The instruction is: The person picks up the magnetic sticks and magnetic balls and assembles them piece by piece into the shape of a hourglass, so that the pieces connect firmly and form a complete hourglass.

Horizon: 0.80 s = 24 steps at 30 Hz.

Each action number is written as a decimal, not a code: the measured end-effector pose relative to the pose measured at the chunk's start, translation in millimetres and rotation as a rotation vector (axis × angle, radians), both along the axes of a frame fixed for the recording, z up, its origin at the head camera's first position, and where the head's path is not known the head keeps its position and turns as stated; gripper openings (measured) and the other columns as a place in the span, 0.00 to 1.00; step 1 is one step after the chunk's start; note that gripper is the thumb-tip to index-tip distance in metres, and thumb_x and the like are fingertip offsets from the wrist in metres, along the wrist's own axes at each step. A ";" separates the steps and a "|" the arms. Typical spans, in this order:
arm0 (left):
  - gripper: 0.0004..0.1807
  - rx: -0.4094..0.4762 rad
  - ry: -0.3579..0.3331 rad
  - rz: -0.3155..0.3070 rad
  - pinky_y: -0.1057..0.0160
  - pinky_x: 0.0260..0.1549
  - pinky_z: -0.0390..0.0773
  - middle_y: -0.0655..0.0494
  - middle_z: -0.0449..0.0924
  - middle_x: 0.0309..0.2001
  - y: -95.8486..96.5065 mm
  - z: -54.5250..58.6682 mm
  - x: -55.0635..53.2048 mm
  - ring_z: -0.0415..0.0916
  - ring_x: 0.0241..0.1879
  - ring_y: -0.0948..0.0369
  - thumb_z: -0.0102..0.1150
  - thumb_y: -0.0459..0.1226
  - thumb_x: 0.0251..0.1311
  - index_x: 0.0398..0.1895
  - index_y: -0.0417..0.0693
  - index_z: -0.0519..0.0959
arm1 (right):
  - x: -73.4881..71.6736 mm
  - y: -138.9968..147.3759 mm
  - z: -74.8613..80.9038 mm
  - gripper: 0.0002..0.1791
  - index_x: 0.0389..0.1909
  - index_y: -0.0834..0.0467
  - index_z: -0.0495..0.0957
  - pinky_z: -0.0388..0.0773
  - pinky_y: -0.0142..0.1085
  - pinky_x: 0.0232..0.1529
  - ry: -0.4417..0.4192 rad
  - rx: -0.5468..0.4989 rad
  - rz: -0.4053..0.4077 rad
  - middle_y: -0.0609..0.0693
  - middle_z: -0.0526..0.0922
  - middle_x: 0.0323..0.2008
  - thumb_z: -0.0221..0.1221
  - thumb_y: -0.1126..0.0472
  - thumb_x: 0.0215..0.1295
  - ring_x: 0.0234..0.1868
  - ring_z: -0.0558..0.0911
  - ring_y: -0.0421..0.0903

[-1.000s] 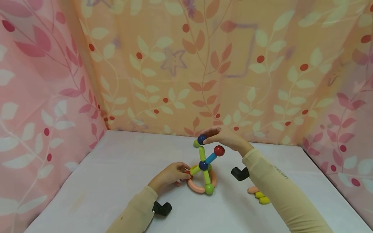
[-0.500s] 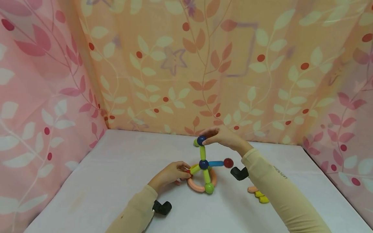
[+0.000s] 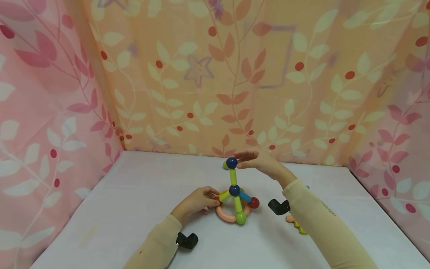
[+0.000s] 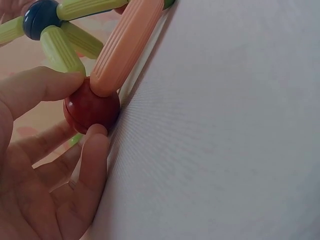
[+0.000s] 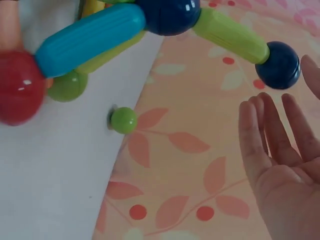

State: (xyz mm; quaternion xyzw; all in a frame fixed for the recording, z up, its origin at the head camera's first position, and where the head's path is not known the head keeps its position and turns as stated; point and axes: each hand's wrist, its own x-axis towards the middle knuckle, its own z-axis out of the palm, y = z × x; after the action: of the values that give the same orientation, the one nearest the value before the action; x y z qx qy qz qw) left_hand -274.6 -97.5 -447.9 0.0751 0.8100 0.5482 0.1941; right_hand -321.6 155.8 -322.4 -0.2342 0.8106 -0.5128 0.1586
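A magnetic stick-and-ball construction stands on the table. Its base is a ring of curved peach rods (image 3: 225, 216) with a green ball (image 3: 240, 218); green rods slope up to a middle blue ball (image 3: 234, 190). From there a green rod (image 3: 233, 177) rises to a top blue ball (image 3: 231, 163), while a blue rod (image 3: 245, 197) slants down to a large red ball (image 3: 254, 203). My left hand (image 3: 198, 200) pinches another red ball (image 4: 92, 107) at the ring's left, thumb above and fingers below. Beside the top ball, my right hand (image 3: 262, 164) has its fingers extended, slightly apart from it.
A loose green ball (image 5: 124, 120) lies behind the construction, near the table's far edge. Peach (image 3: 290, 219) and yellow (image 3: 302, 228) pieces lie by the right forearm, which partly covers them. Patterned curtains (image 3: 188, 93) border the table (image 3: 151, 175).
The blue rod with its red ball has swung from pointing up right, through level, to down right. My right hand has let go of the top blue ball, now seated on the upright green rod.
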 end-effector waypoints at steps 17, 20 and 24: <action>0.21 0.147 0.189 0.141 0.60 0.49 0.82 0.48 0.82 0.50 6.8 22.2 -4.2 0.80 0.48 0.58 0.64 0.40 0.64 0.58 0.41 0.77 | 37.9 48.7 -92.3 0.24 0.57 0.61 0.80 0.81 0.44 0.57 -0.200 0.102 -0.117 0.55 0.85 0.52 0.68 0.56 0.61 0.49 0.83 0.44; 0.21 0.246 0.206 0.136 0.57 0.57 0.81 0.46 0.81 0.55 17.5 26.0 -4.3 0.80 0.54 0.55 0.63 0.39 0.66 0.59 0.41 0.76 | 38.9 45.5 -96.1 0.23 0.55 0.59 0.82 0.83 0.39 0.52 -0.204 0.131 -0.139 0.52 0.87 0.48 0.70 0.56 0.59 0.45 0.83 0.43; 0.21 0.278 0.203 0.144 0.56 0.58 0.80 0.46 0.81 0.57 28.9 29.4 -4.4 0.79 0.57 0.54 0.62 0.41 0.66 0.60 0.43 0.76 | 36.7 40.3 -100.3 0.22 0.53 0.59 0.82 0.83 0.38 0.48 -0.204 0.149 -0.146 0.51 0.87 0.45 0.71 0.56 0.58 0.42 0.82 0.43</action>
State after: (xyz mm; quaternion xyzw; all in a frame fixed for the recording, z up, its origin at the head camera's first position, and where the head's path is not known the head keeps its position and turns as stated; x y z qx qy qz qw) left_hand -279.0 -68.6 -418.5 0.0978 0.7453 0.6568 0.0592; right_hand -284.9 196.1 -422.7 -0.1088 0.8409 -0.4826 0.2193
